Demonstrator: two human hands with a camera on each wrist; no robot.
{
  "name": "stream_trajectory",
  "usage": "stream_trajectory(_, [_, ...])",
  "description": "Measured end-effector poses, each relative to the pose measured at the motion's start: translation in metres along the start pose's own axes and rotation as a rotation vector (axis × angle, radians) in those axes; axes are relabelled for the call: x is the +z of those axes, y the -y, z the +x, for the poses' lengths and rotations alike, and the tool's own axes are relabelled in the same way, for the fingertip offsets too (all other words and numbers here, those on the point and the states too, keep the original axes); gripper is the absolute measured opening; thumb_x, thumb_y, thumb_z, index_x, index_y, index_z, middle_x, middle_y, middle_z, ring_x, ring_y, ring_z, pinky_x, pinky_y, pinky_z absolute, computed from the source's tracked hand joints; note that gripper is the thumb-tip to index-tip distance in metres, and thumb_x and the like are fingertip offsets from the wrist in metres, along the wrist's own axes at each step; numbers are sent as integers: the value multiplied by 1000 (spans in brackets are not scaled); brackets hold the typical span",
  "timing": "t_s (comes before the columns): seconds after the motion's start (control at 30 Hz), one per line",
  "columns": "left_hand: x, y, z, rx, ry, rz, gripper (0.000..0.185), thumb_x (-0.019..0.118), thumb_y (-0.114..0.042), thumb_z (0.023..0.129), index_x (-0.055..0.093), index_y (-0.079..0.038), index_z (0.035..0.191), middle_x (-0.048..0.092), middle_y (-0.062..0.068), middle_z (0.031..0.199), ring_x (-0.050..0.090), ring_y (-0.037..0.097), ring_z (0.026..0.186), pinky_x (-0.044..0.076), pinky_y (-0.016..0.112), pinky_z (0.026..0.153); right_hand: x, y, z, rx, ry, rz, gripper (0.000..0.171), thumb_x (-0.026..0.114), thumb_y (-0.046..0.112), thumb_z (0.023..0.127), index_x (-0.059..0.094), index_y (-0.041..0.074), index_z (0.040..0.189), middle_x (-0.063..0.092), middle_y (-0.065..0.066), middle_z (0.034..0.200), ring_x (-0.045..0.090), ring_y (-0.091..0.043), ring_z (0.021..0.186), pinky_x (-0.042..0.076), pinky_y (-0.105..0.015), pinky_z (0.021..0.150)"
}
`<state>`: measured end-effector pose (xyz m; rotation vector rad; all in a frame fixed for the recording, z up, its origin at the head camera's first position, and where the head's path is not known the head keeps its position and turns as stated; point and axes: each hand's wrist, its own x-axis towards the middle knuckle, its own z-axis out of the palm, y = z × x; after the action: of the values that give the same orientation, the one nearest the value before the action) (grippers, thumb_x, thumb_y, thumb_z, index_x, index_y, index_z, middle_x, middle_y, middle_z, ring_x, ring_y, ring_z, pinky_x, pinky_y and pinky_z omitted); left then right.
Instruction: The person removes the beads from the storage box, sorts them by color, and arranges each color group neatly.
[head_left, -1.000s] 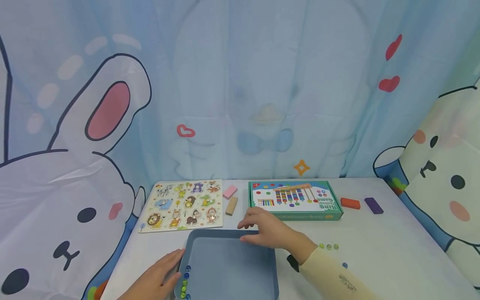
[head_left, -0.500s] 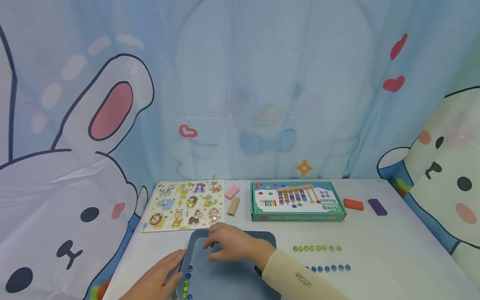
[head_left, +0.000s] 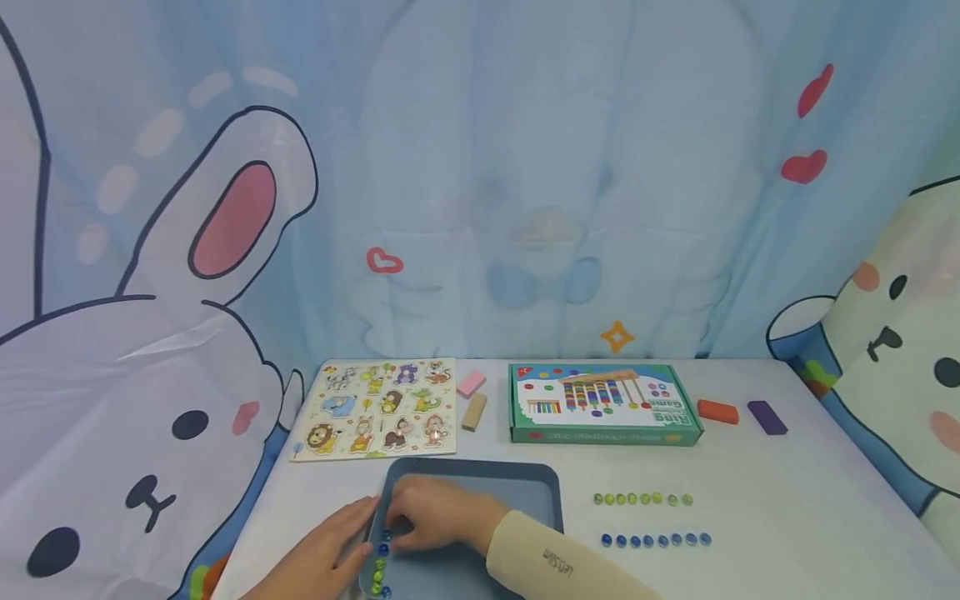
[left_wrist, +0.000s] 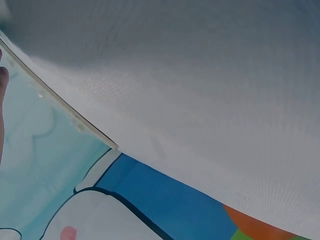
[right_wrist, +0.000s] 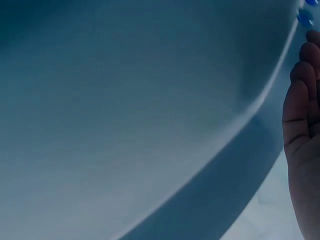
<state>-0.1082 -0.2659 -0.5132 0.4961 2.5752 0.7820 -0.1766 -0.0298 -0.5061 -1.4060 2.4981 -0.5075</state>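
Note:
A blue-grey tray (head_left: pixel 495 472) lies at the table's front. Along its left wall runs a short line of marbles, with blue marbles (head_left: pixel 384 550) at the far end, green marbles (head_left: pixel 378 577) in the middle and another blue one nearest me. My right hand (head_left: pixel 438 510) is inside the tray, fingers bent down, its fingertips right at the farthest blue marble. In the right wrist view a blue marble (right_wrist: pixel 305 18) shows just beyond the fingertips. My left hand (head_left: pixel 322 550) rests along the tray's left rim, fingers extended; the left wrist view shows only a fingertip of it.
Right of the tray, a row of green marbles (head_left: pixel 645 498) lies behind a row of blue marbles (head_left: pixel 663 541). Farther back are an animal puzzle board (head_left: pixel 375 408), a boxed ring game (head_left: pixel 606 404), and pink (head_left: pixel 472 382), wooden (head_left: pixel 474 412), orange (head_left: pixel 717 412) and purple blocks (head_left: pixel 767 417).
My right hand has swept left from over the tray's far right edge, then down to the marbles at the left wall. Both marble rows have come into view. My left hand stays at the rim.

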Motion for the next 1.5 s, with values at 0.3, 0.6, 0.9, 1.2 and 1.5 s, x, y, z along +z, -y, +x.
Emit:
stream_trajectory(0.3, [3, 4, 2, 31, -7, 22, 79, 47, -63, 105, 32, -15, 165, 40, 5, 168, 41, 37, 153, 37, 63, 121, 12, 12, 7, -9, 15, -48, 14, 86, 37, 87, 81, 29, 98, 64, 19, 90, 50, 9, 81, 43, -7, 74])
stream_trajectory(0.6, [1, 3, 2, 34, -24, 28, 79, 47, -62, 105, 33, -12, 165, 41, 10, 167, 40, 39, 153, 36, 65, 121, 5, 15, 5, -2, 22, 22, 12, 85, 31, 88, 80, 26, 98, 63, 18, 90, 49, 9, 80, 44, -6, 73])
stream_trajectory(0.9, [2, 3, 1, 26, -27, 32, 78, 50, -62, 105, 34, -14, 165, 42, 10, 167, 42, 41, 152, 39, 67, 118, -39, 14, -22, 8, -188, 38, 13, 83, 32, 92, 82, 24, 102, 67, 13, 94, 55, 3, 86, 45, -5, 77])
stream_trajectory(1.2, [4, 2, 2, 12, -28, 47, 76, 49, -60, 106, 34, -15, 165, 43, 8, 166, 42, 40, 152, 38, 67, 120, -74, 2, -62, 61, -344, 146, 15, 81, 32, 94, 81, 24, 106, 67, 9, 99, 58, 0, 96, 55, -15, 84])
stream_trajectory(1.5, [4, 2, 2, -13, -4, 19, 76, 52, -58, 105, 35, -13, 164, 44, 10, 165, 41, 42, 152, 38, 67, 120, -93, -20, -119, 116, -496, 138, 14, 84, 28, 91, 81, 22, 103, 65, 11, 94, 57, -8, 93, 53, -20, 78])
